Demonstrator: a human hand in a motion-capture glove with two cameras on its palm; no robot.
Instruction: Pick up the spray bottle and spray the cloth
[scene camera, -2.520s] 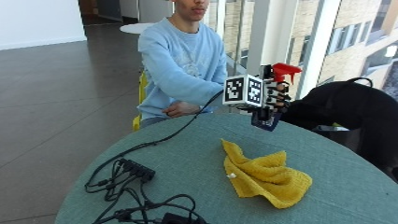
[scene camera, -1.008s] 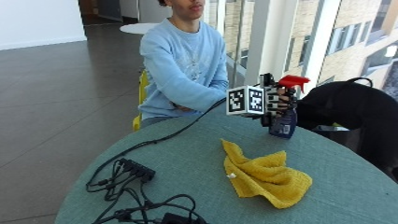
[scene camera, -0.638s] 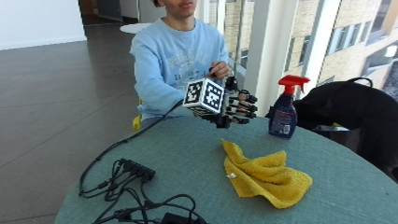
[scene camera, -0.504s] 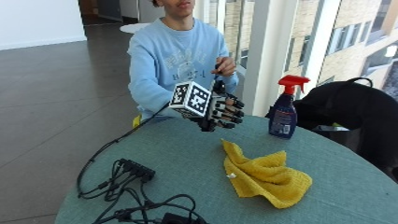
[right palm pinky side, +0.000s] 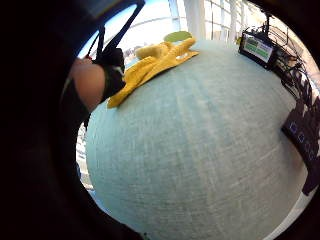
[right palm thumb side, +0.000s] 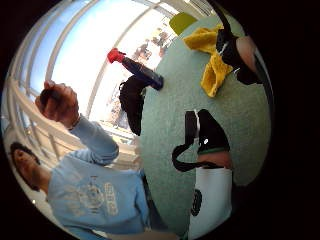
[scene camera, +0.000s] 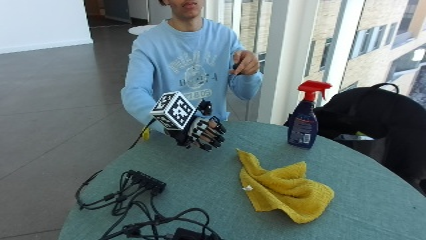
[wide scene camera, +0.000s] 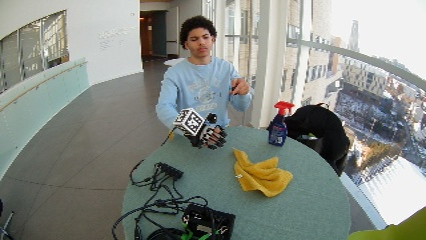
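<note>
Grip over surface, fingers loosely curled, empty. Spray bottle upright, well apart; yellow cloth between.

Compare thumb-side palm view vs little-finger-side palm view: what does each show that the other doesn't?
Only the thumb-side palm view shows the spray bottle standing on the table near its edge, the black bag beyond that edge, and the person's raised bare hand and light blue sweatshirt.

Only the little-finger-side palm view shows the small screen device and black cables at the table's far edge.

Both show the yellow cloth lying crumpled on the green round table, with nothing held in front of the palm.
</note>
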